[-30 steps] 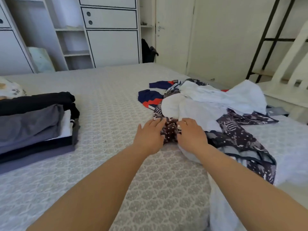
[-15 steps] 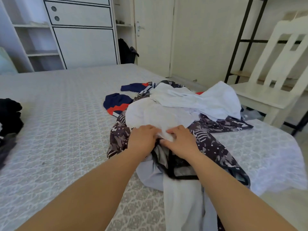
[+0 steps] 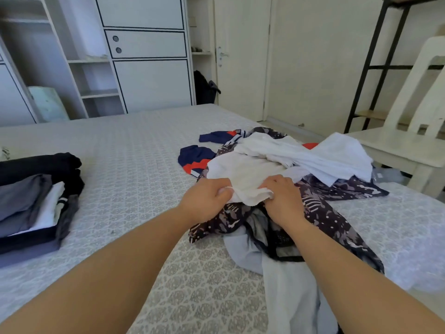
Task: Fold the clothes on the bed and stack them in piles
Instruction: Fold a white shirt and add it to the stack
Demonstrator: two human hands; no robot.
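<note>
While both my hands bunch the near hem of the cream garment (image 3: 243, 174), my left hand (image 3: 204, 203) has its grip clenched round a soft fold at one corner and my right hand (image 3: 284, 201) pinches the crumpled edge just beside it. That cloth looks thick and matte, and it lies on top of the loose heap on the bed (image 3: 134, 150). Under it spreads a dark patterned garment (image 3: 330, 213), thin, speckled with pale dots and dashes, touching a smooth pale-blue piece (image 3: 289, 285) that trails toward me. Behind lie a rumpled white shirt (image 3: 334, 157) and a navy top with orange-red panels (image 3: 195, 157). Well apart at my left sits the folded pile (image 3: 36, 201) of black, grey and white layers, squared off. The bedcover carries a woven medallion pattern. I can read no label or writing
</note>
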